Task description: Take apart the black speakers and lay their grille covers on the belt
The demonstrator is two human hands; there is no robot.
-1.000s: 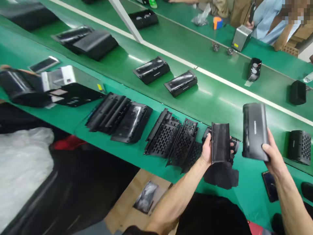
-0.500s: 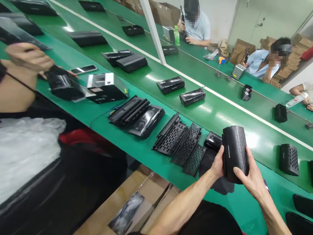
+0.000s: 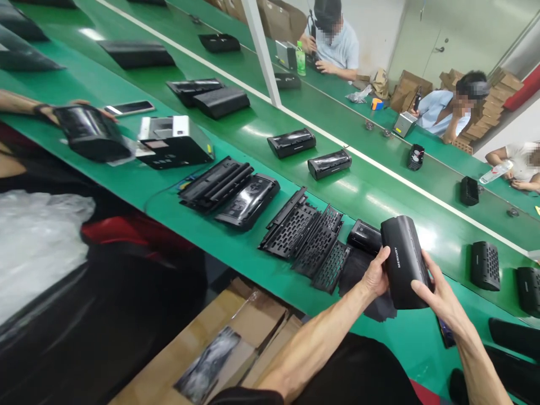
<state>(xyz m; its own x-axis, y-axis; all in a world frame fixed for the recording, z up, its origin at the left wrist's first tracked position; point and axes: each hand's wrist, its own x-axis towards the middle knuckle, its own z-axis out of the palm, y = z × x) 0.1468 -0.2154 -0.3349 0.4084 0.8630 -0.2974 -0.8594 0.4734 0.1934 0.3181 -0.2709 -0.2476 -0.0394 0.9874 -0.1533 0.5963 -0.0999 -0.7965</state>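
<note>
Between my two hands is a black plastic speaker-like housing (image 3: 400,259) with "MERKURY" lettered on its face, held tilted above the green bench. My left hand (image 3: 377,274) grips its left side, thumb along the edge. On the right side my right hand (image 3: 442,292) is closed around it, its thumb pressed on the lower front. Just behind lies another black housing (image 3: 363,235). To the left are slotted black grille panels (image 3: 291,230), overlapping one another. Dark thin sheets (image 3: 356,275) lie under my left wrist.
Black housings (image 3: 291,142) sit along the green conveyor (image 3: 236,132). A white-and-black boxy device (image 3: 175,140) and a phone (image 3: 130,108) stand near a co-worker's hands at left. Open cardboard boxes (image 3: 257,323) are below the bench. Other people work across the line.
The housing in my hands has turned slightly, showing more of its lettered face. At left, the co-worker's raised hand has gone down, and the view has shifted a little.
</note>
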